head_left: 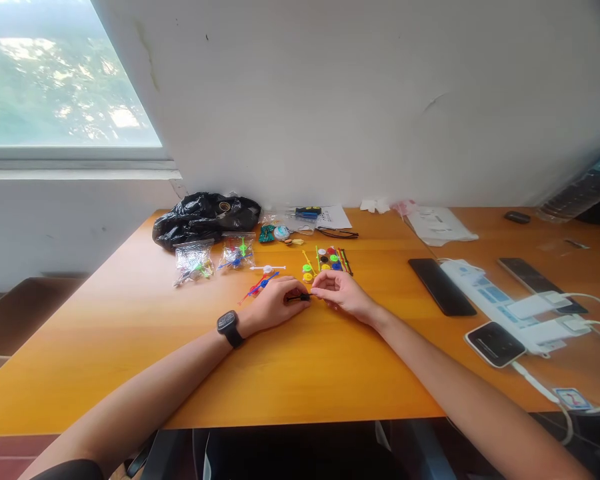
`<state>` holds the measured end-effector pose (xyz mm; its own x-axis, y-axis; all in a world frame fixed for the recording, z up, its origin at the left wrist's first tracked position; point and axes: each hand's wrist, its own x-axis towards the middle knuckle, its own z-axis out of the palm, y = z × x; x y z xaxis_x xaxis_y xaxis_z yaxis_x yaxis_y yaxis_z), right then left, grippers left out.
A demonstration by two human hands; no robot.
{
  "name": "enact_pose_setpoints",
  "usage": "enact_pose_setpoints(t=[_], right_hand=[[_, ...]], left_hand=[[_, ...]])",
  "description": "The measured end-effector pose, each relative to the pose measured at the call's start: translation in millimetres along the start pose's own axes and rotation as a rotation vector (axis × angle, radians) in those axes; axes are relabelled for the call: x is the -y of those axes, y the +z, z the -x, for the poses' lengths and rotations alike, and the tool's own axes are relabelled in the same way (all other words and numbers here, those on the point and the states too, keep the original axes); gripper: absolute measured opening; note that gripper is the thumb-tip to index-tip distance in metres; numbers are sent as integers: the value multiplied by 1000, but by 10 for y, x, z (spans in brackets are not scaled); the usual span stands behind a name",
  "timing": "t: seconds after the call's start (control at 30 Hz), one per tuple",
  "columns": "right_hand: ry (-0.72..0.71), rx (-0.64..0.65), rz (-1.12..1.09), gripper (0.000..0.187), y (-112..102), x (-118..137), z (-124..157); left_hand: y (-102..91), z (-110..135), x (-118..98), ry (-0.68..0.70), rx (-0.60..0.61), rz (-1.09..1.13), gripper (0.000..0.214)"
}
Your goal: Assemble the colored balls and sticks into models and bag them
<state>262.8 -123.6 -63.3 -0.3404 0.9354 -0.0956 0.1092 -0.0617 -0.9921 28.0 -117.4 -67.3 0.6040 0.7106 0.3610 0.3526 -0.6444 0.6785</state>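
Observation:
My left hand [276,301] rests on the orange table [130,347], fingers curled round a small black stick-like piece [299,298]. My right hand [341,292] meets it from the right, fingertips pinched at the other end of that same piece. A black watch [229,327] sits on my left wrist. Just beyond the hands lie small coloured discs and thin sticks [329,260], a white disc on a stick [267,269], and red and blue sticks [258,287].
Two clear bags of coloured parts [194,261] [237,252] and a black plastic bag [203,217] lie at the back left. To the right are a dark phone [441,286], a white power strip [500,303] with cables, another phone [495,343] and papers [439,225].

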Motion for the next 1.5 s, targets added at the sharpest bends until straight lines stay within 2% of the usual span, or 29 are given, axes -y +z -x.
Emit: enact_pose_setpoints(t=[0.27,0.57,0.73,1.03,1.23,1.5], right_hand=[[-87,-14,136,48,12,-135,-61],[-133,-18,233,39,0,-149,-64],[-145,-17,251,34,11,-158,-60],[-163,-24,254,38,41,-174,-76],[-155,-108,322,36,27,-63,4],[-135,-266,247,54,88,66,75]], left_hand=[[-3,-11,-11,19,-4,6,9],[11,0,-4,0,-14,15,9],[21,-16,-8,7,-21,19,12],[39,-31,-43,-14,3,17,12],[-4,-16,-93,-22,-53,23,15],[-51,-16,-120,-75,-176,-63,28]])
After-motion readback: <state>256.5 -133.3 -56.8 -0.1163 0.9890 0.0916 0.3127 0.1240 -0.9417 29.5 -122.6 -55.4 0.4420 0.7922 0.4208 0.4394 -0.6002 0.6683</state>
